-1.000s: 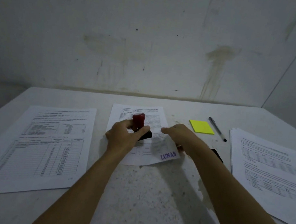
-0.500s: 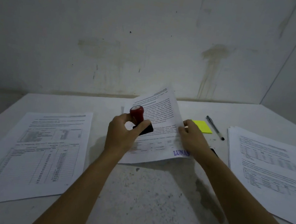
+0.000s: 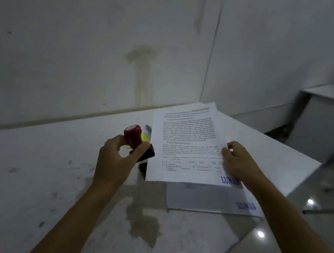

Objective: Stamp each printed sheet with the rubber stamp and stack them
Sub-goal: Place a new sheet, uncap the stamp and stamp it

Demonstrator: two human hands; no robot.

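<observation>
My left hand (image 3: 115,160) grips the rubber stamp (image 3: 136,139), red knob up and black base below, held above the table. My right hand (image 3: 239,163) holds a printed sheet (image 3: 187,144) by its right edge, lifted over the stack of sheets (image 3: 211,202) at the table's right side. A purple "LUNAS" stamp mark shows at the held sheet's lower right, partly behind my wrist. The top sheet of the stack bears the same purple mark.
A yellow sticky pad (image 3: 145,138) and a dark flat object (image 3: 142,168) lie behind the stamp and the sheet's left edge. The white table (image 3: 29,161) ends close on the right; a second desk (image 3: 328,118) stands beyond it by the wall.
The view swung right. My right hand carried the stamped sheet from the table's middle over to the right-hand stack. My left hand kept the stamp raised.
</observation>
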